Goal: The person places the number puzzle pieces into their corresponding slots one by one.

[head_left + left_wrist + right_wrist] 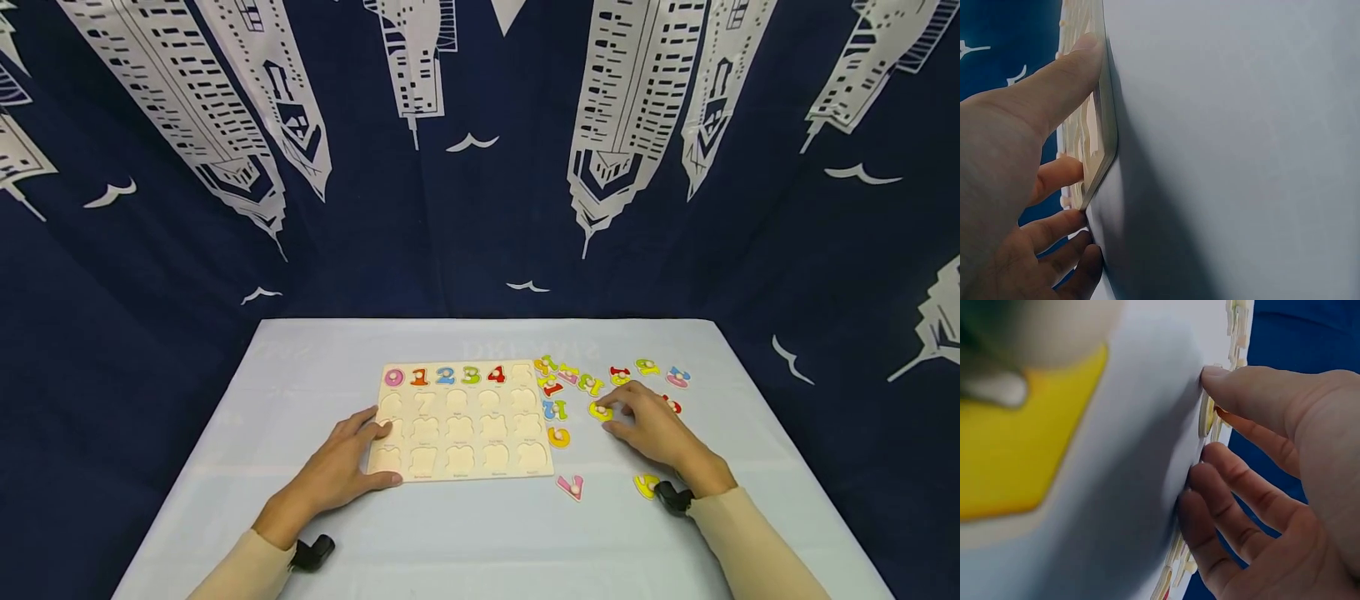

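A wooden number board (441,430) lies on the table, with colored numerals 0 to 4 seated along its top row and bare recesses elsewhere. At its lower left corner rests my left hand (341,462), fingers fairly straight. The thumb (1079,59) lies on the near edge, another finger reaches over the left side, and the rest touch the tabletop. Right of the board, my right hand (656,429) holds a yellow number piece (597,412) between thumb and index finger. That piece (1206,415) stays at table level, its numeral partly covered.
Several loose number pieces lie right of the board, including an orange one (558,437), a pink 7 (572,487) and a blue one (555,409). Another yellow piece (645,486) sits beneath the right wrist. A dark blue patterned cloth (450,208) hangs behind the white table (465,542).
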`<action>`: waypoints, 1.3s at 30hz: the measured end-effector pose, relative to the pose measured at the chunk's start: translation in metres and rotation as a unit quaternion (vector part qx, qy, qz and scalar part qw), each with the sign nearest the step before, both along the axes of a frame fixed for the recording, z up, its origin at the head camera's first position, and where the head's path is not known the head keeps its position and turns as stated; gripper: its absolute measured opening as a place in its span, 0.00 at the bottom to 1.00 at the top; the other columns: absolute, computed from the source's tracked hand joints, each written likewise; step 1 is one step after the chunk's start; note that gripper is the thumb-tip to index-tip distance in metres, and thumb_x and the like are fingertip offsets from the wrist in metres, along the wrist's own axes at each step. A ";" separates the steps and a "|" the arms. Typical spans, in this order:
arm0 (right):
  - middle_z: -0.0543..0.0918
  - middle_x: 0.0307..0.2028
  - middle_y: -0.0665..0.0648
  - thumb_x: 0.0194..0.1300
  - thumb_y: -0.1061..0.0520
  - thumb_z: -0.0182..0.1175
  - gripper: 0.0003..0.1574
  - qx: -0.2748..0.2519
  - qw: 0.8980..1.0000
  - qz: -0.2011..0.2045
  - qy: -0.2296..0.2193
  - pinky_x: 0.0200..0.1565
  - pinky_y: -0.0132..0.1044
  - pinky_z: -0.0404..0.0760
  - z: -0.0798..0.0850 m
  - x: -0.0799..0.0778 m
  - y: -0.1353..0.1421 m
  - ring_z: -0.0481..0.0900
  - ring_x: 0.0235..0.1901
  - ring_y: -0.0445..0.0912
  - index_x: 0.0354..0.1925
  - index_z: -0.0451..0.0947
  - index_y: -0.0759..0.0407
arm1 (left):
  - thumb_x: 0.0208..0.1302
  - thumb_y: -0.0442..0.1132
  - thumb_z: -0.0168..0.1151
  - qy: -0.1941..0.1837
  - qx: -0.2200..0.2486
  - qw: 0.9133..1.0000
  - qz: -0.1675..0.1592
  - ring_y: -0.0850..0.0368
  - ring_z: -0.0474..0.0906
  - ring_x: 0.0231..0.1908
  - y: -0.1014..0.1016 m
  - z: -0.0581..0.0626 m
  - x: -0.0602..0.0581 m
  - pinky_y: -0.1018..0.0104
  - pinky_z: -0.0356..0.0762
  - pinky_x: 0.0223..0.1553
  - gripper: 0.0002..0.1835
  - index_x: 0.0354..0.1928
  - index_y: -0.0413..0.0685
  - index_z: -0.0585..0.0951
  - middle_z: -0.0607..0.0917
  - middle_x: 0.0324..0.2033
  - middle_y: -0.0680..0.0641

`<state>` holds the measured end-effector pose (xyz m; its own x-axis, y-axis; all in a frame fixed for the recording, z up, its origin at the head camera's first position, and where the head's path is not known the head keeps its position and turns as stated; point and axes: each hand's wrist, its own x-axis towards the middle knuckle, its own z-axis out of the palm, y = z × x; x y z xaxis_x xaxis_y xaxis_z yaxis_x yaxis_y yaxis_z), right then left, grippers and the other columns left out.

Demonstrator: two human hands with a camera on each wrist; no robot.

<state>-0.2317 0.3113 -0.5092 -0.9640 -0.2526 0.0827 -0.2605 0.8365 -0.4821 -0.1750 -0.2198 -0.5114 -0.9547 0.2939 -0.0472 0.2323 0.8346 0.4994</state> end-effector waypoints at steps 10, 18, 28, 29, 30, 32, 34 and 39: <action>0.86 0.42 0.52 0.72 0.60 0.82 0.11 -0.017 1.000 -0.015 0.010 0.41 0.33 0.74 -0.002 0.004 0.001 0.76 0.38 0.42 0.51 0.95 0.54 | 0.63 0.64 0.88 -0.003 -0.003 1.000 0.003 0.29 0.67 0.86 0.003 0.001 0.003 0.28 0.76 0.81 0.51 0.80 0.44 0.82 0.68 0.89 0.33; 0.89 0.46 0.54 0.73 0.63 0.81 0.15 -0.014 1.000 -0.001 0.026 0.39 0.31 0.75 -0.005 0.004 0.003 0.74 0.37 0.41 0.55 0.97 0.50 | 0.63 0.65 0.88 0.001 -0.006 1.000 0.003 0.29 0.68 0.86 0.002 0.000 0.003 0.28 0.76 0.81 0.50 0.80 0.45 0.82 0.68 0.89 0.33; 0.90 0.43 0.51 0.71 0.59 0.84 0.07 -0.018 0.999 -0.003 0.038 0.40 0.32 0.79 0.000 0.001 -0.006 0.78 0.37 0.39 0.42 0.94 0.51 | 0.64 0.65 0.88 0.003 -0.007 1.000 -0.001 0.28 0.67 0.86 0.002 0.001 0.001 0.27 0.76 0.81 0.50 0.80 0.44 0.82 0.68 0.89 0.32; 0.90 0.42 0.51 0.71 0.59 0.84 0.07 -0.022 0.999 -0.004 0.037 0.40 0.32 0.80 0.000 0.001 -0.009 0.79 0.37 0.39 0.41 0.93 0.51 | 0.64 0.65 0.88 0.003 -0.007 1.000 0.000 0.27 0.67 0.86 0.002 0.001 0.001 0.27 0.75 0.81 0.50 0.80 0.44 0.82 0.68 0.89 0.32; 0.90 0.42 0.51 0.71 0.59 0.84 0.07 -0.026 0.999 -0.004 0.035 0.40 0.31 0.80 0.001 0.000 -0.012 0.80 0.37 0.39 0.41 0.93 0.52 | 0.64 0.65 0.87 0.004 -0.008 1.000 0.000 0.27 0.67 0.87 0.002 0.000 0.000 0.27 0.75 0.81 0.50 0.80 0.44 0.82 0.68 0.89 0.32; 0.90 0.41 0.50 0.72 0.60 0.83 0.07 -0.036 0.999 0.002 0.034 0.40 0.31 0.80 0.003 -0.001 -0.021 0.81 0.37 0.39 0.41 0.92 0.52 | 0.64 0.65 0.87 0.005 -0.008 1.000 -0.001 0.27 0.67 0.86 0.002 0.000 0.000 0.27 0.75 0.81 0.50 0.80 0.44 0.82 0.68 0.89 0.32; 0.90 0.40 0.49 0.72 0.61 0.83 0.07 -0.046 0.998 0.011 0.036 0.41 0.31 0.81 0.005 -0.004 -0.032 0.81 0.37 0.39 0.40 0.92 0.52 | 0.64 0.64 0.88 0.004 -0.006 1.000 0.000 0.27 0.67 0.86 0.002 -0.001 0.000 0.27 0.75 0.81 0.50 0.80 0.44 0.82 0.68 0.89 0.32; 0.88 0.40 0.50 0.72 0.61 0.83 0.08 -0.064 0.996 0.047 0.044 0.40 0.30 0.81 0.009 -0.013 -0.068 0.80 0.36 0.39 0.40 0.91 0.53 | 0.64 0.64 0.88 0.005 -0.001 1.000 -0.001 0.27 0.67 0.86 0.000 -0.001 0.001 0.27 0.75 0.82 0.49 0.79 0.44 0.83 0.68 0.89 0.32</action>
<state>-0.2444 0.2437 -0.5003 -0.9243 -0.3230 0.2033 -0.3805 0.7393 -0.5555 -0.1742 -0.2194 -0.5121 -0.9542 0.2966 -0.0380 0.2397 0.8346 0.4960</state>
